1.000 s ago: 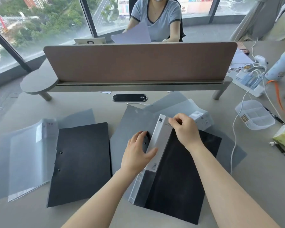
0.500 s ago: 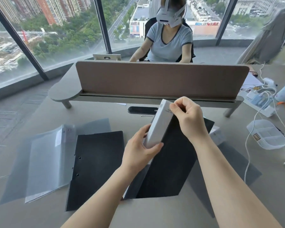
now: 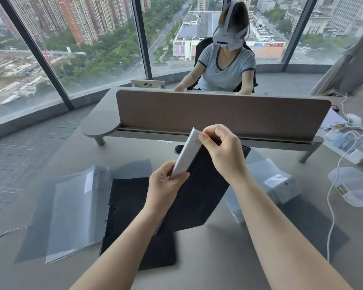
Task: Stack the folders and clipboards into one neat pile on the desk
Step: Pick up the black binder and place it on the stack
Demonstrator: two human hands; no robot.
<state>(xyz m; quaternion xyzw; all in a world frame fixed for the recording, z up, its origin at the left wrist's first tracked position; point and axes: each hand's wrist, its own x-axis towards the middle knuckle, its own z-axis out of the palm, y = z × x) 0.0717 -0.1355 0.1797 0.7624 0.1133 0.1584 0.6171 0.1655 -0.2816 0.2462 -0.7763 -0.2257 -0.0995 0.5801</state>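
I hold a black binder [image 3: 199, 189] with a white spine [image 3: 186, 153] up off the desk, tilted. My left hand [image 3: 164, 187] grips the spine's lower end and my right hand [image 3: 222, 151] pinches its top corner. A flat black folder [image 3: 126, 197] lies on the desk under my left forearm. Left of it lies a clear plastic folder [image 3: 76, 206] on a grey translucent sheet [image 3: 36, 222]. Another clear folder [image 3: 270, 183] lies right of the binder, on a second grey sheet [image 3: 302, 225].
A brown divider panel [image 3: 218, 111] on a grey shelf spans the desk's back. A person with a headset sits behind it. At the right lie a clear plastic box [image 3: 354, 185], a white cable [image 3: 333, 195] and small devices. Grey desk [image 3: 208, 258] shows near me.
Both hands raised the binder from lying flat on the desk to held up and tilted. The folder underneath at the right became visible. My view tilted upward.
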